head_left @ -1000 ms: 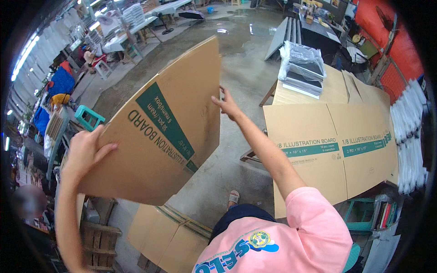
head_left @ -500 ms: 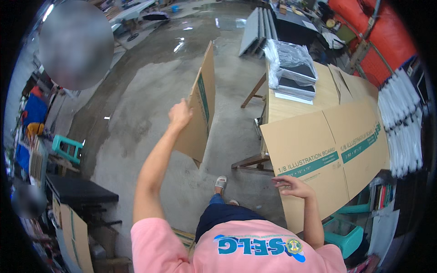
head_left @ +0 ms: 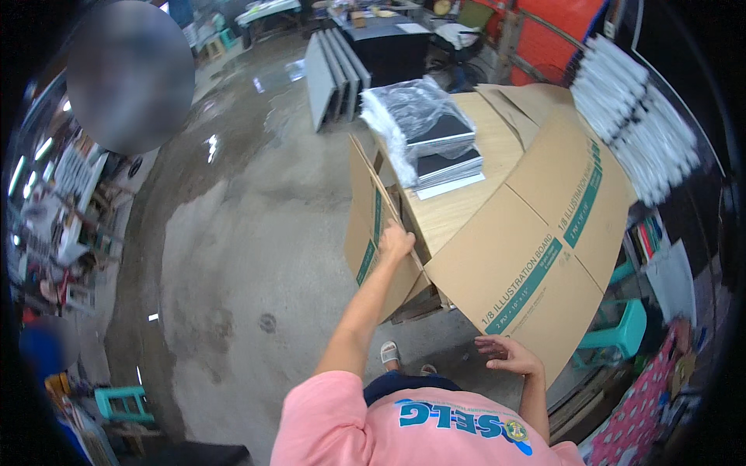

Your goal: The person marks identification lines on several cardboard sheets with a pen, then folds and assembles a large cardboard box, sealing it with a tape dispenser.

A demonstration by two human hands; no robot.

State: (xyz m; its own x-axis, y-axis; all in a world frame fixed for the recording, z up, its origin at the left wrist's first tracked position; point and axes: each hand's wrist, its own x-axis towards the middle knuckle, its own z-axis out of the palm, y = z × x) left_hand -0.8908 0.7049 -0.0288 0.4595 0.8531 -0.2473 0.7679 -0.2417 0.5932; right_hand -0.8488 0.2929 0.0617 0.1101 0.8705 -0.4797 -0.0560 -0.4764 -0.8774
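My left hand (head_left: 396, 240) is closed round the top edge of a brown cardboard sheet (head_left: 362, 210) with green printed bands. It hangs upright and folded beside the table's near left edge, its lower end partly behind my forearm. A second large cardboard sheet (head_left: 497, 248), also printed with green bands and creased across, lies flat over the wooden table (head_left: 439, 221) and juts past its near side. My right hand (head_left: 511, 356) is open just by that sheet's near edge, holding nothing; whether the fingers touch it I cannot tell.
A stack of dark boards (head_left: 448, 167) under clear plastic sits on the table. Bundled white plastic-wrapped pieces (head_left: 641, 116) stand at the right. Grey panels (head_left: 330, 81) lean beyond the table. Green stools (head_left: 618, 334) are at right and far left. The concrete floor has wet patches.
My left hand has brought the upright cardboard rightward, up against the table and the flat sheet. My view has turned to the right. My right hand stays open near the flat sheet's edge.
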